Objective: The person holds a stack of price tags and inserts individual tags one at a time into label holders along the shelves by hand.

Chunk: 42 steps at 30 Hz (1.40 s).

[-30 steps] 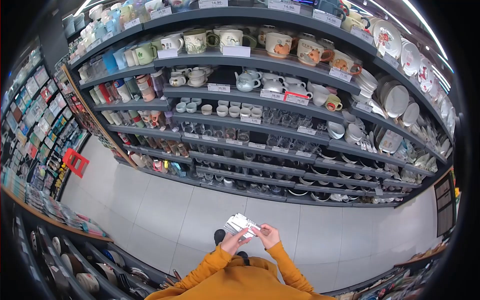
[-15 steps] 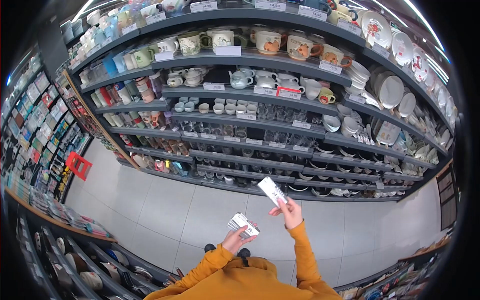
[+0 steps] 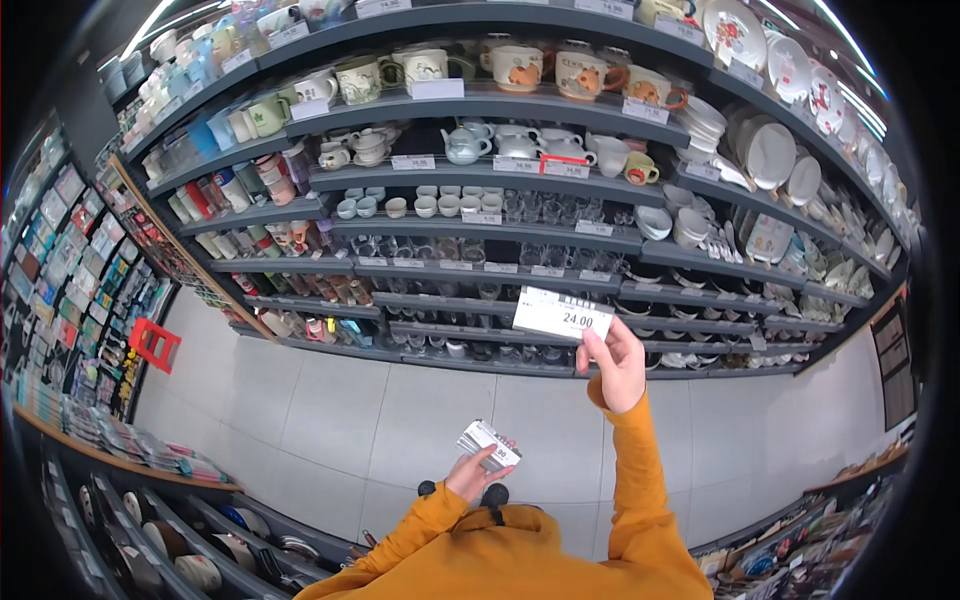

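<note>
Between the thumb and fingers of my right hand [image 3: 620, 370] is a white price tag [image 3: 562, 314] printed "24.00". It is raised in front of the lower shelves, its printed face turned toward me. My left hand [image 3: 474, 473] grips a fanned stack of similar price tags [image 3: 489, 444] low above the floor, close to my body. The top tag of that stack reads "90" in part; the rest is too small to make out. Behind the raised tag, rows of glasses [image 3: 545, 208] stand on the shelves.
A tall curved shelf unit holds mugs [image 3: 518, 70], teapots [image 3: 467, 144], small cups [image 3: 448, 203] and plates [image 3: 770, 156]. Price labels [image 3: 437, 89] line its edges. A red step stool [image 3: 155, 346] stands at the left. Pans [image 3: 160, 538] fill the near left shelves. Grey tiles [image 3: 330, 410] cover the floor.
My right hand has moved up and outward toward the shelves, and its tag has turned from steeply tilted to nearly level. My left hand stays nearly in place with the stack.
</note>
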Tool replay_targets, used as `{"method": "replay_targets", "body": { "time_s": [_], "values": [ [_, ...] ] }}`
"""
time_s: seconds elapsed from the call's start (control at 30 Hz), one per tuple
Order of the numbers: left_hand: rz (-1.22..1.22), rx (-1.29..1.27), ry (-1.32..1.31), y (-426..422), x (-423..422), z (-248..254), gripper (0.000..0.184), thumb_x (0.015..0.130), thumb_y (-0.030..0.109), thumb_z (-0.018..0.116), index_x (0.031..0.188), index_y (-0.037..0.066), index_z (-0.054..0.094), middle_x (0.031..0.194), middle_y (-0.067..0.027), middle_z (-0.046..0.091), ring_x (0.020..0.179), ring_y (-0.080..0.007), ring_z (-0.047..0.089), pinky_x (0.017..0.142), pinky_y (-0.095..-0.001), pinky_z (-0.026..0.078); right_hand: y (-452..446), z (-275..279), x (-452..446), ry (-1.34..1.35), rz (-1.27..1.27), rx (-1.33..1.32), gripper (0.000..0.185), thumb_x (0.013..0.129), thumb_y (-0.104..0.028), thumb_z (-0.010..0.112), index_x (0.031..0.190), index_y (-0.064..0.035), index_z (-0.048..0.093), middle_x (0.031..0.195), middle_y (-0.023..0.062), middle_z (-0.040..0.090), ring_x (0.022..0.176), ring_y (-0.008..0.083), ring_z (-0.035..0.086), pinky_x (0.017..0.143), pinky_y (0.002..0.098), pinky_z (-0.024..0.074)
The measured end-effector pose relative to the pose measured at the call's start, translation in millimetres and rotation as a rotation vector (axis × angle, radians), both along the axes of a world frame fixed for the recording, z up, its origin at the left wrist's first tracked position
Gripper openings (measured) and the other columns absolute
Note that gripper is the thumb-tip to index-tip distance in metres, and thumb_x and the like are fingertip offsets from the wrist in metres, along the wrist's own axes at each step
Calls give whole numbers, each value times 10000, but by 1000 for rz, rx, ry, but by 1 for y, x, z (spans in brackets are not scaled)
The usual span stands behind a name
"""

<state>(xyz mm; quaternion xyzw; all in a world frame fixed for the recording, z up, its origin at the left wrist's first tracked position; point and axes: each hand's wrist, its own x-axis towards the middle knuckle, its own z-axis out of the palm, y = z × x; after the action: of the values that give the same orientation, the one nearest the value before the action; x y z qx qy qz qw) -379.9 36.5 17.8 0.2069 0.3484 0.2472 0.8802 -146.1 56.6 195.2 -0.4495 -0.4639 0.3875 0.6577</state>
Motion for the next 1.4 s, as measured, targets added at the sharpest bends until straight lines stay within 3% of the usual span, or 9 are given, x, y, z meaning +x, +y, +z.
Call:
{"method": "replay_targets", "body": {
  "time_s": [0.43, 0.53, 0.63, 0.73, 1.4],
  "values": [
    [-52, 14, 31, -4, 9, -4, 370, 971, 223, 455, 1286, 35, 414, 1294, -118, 527, 1115, -188, 557, 852, -299, 538, 3, 16, 4, -64, 39, 12, 183, 931, -103, 531, 1062, 21, 563, 744, 2, 578, 633, 56, 502, 577, 210, 409],
    [-48, 11, 28, -6, 9, -8, 367, 968, 220, 459, 1283, 37, 412, 1282, -120, 535, 1110, -189, 560, 847, -300, 541, 2, 16, 4, -70, 34, 8, 224, 917, -60, 517, 1103, 63, 548, 882, 70, 620, 603, 75, 495, 578, 214, 408],
    [-49, 7, 27, -7, 10, -8, 370, 963, 215, 466, 1282, 37, 409, 1274, -121, 540, 1104, -189, 562, 843, -299, 543, 2, 14, 7, -54, 46, 1, 222, 917, -61, 519, 1099, 61, 551, 883, 67, 619, 615, 75, 500, 584, 214, 410],
    [-45, -3, 34, -6, 14, -2, 376, 958, 210, 473, 1284, 35, 407, 1270, -122, 542, 1101, -189, 563, 836, -295, 546, 1, 15, 10, -87, 48, 9, 189, 932, -118, 537, 1063, 14, 566, 758, 9, 590, 645, 62, 519, 598, 216, 424],
    [-23, -13, 27, 0, 18, -6, 345, 955, 210, 484, 1261, 62, 430, 1254, -117, 559, 1096, -185, 567, 813, -290, 549, 9, 9, 17, -93, 30, 22, 185, 928, -130, 554, 1036, 18, 574, 765, 7, 598, 657, 61, 530, 616, 216, 443]
  ]
}}
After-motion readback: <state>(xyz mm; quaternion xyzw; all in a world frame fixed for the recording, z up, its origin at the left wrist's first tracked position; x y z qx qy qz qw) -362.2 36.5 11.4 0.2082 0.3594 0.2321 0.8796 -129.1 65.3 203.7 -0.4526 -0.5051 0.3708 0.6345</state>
